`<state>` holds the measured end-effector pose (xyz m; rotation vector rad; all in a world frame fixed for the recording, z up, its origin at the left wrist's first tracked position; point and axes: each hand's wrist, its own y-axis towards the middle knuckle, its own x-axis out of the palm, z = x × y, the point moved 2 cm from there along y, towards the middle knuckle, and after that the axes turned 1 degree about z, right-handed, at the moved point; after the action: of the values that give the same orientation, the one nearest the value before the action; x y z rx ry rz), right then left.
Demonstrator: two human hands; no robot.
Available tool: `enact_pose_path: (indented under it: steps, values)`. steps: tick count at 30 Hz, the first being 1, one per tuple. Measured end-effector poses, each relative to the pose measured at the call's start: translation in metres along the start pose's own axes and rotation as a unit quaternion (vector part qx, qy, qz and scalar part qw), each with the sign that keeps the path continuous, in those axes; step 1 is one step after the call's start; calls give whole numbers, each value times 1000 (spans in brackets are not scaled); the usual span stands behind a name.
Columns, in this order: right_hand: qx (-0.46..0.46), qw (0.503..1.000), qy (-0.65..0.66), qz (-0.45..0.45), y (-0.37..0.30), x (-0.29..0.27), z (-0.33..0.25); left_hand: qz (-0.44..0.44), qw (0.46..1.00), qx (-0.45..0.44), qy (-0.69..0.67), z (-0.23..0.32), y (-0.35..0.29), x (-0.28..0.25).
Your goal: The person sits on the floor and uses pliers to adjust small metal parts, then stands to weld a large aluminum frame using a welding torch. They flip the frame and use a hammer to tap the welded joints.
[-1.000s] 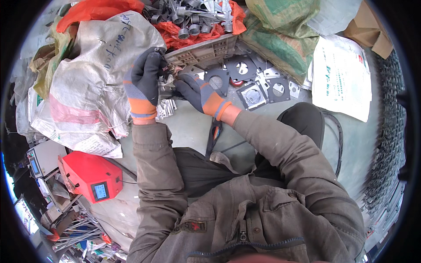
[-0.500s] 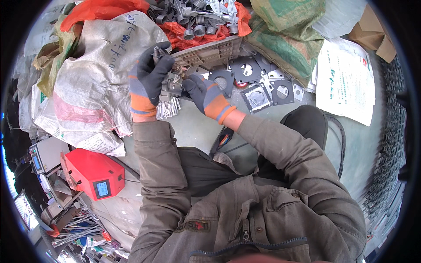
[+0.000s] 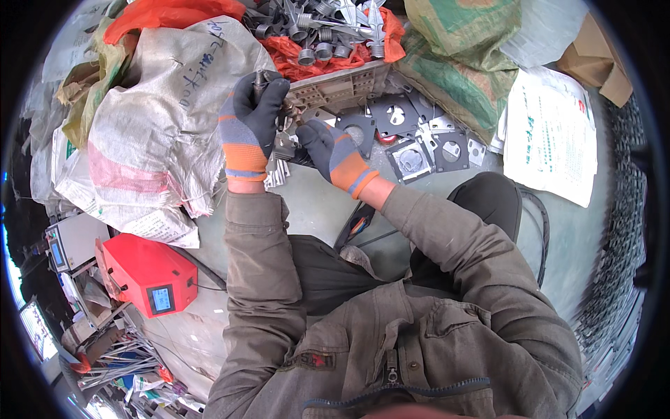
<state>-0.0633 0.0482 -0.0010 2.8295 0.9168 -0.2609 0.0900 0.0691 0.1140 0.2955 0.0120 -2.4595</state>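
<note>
Both gloved hands work just below the crate. Left fingers wrap a metal rod, keeping it upright. Right fingers pinch a small fitting beside it.

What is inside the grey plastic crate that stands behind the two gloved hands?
The grey plastic crate holds grey metal spear-point pieces with short tubes, lying on orange sheeting. The crate's bottom is covered and cannot be seen.

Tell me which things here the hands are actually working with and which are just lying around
In hand:
left hand gripping a metal rod
right hand on a small metal part

Lying about:
red machine
white woven sack
square metal plates
grey crate
</note>
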Motion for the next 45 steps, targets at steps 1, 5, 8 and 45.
enact_pose_path:
  steps: [1, 5, 8, 45]
  values:
    - [-8, 1000, -2, 4, 0, -1, -3, 0, 1000, -7, -13, 2, -2, 1]
    - [-52, 998, 25, -5, -2, -5, -23, -4, 999, 34, -37, 17, -13, -6]
    - [-3, 1000, 17, -18, -2, 1, -42, 57, 992, 87, 74, 28, -21, -19]
    - [-47, 933, -31, -355, -88, 12, -658, 375, 926, -8, -50, 426, -337, -211]
